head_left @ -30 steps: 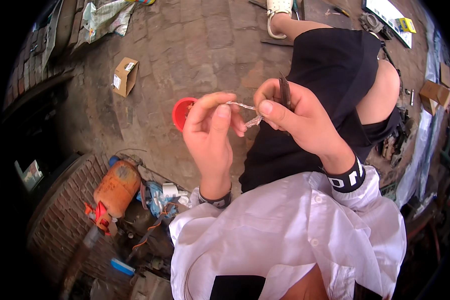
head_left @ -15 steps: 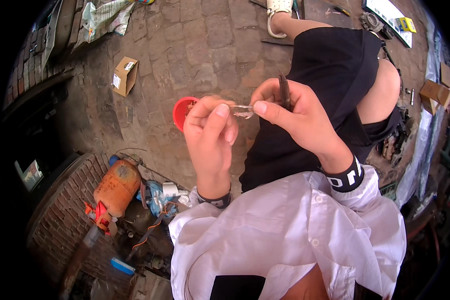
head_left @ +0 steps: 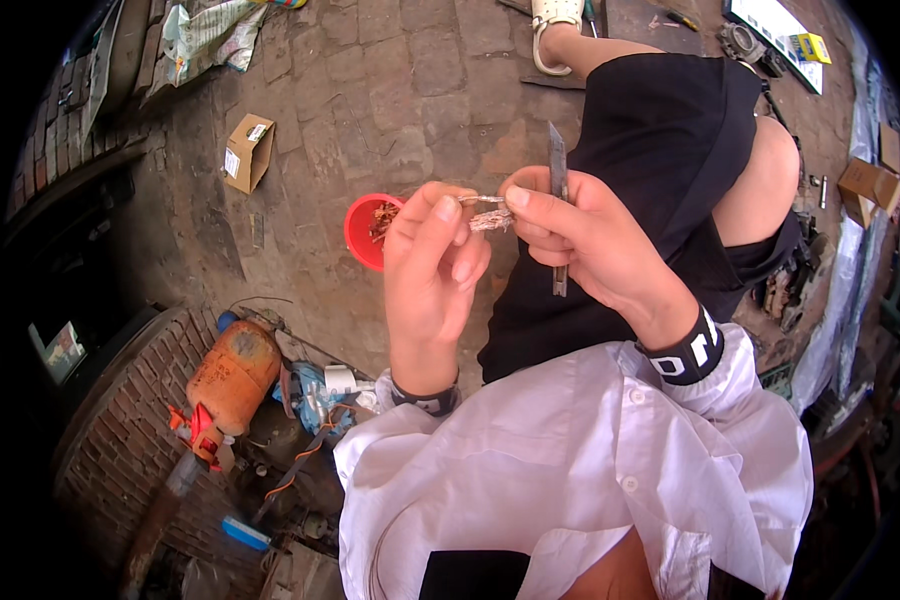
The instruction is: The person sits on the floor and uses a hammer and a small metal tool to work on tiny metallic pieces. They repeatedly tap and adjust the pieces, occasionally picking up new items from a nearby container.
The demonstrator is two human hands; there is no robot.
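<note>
My left hand point(head_left: 425, 280) is closed, with thumb and forefinger pinching one end of a thin, shiny wire point(head_left: 486, 199). The other end sits between the thumb and forefinger of my right hand point(head_left: 610, 245), so the wire spans a short gap. Just below it, a frayed bundle of silvery strands point(head_left: 491, 220) shows between the hands; which fingers hold it is unclear. My right hand also grips a narrow dark blade-like tool point(head_left: 558, 150), pointing away from me, its lower end sticking out under the fingers. Behind the left hand, a red bowl point(head_left: 354, 238) holds copper-coloured scraps point(head_left: 381, 222).
On the brick floor point(head_left: 410, 110) stands an open cardboard box point(head_left: 247, 152). A rusty orange gas cylinder point(head_left: 234, 375) is at the lower left, with a blue plastic bag point(head_left: 315, 400) beside it. Tools and a yellow box point(head_left: 811, 48) lie at the far right.
My left hand has shifted slightly right, closer to my right hand. The blade-like tool has swung more upright and its lower end now shows. More of the strand bundle is visible.
</note>
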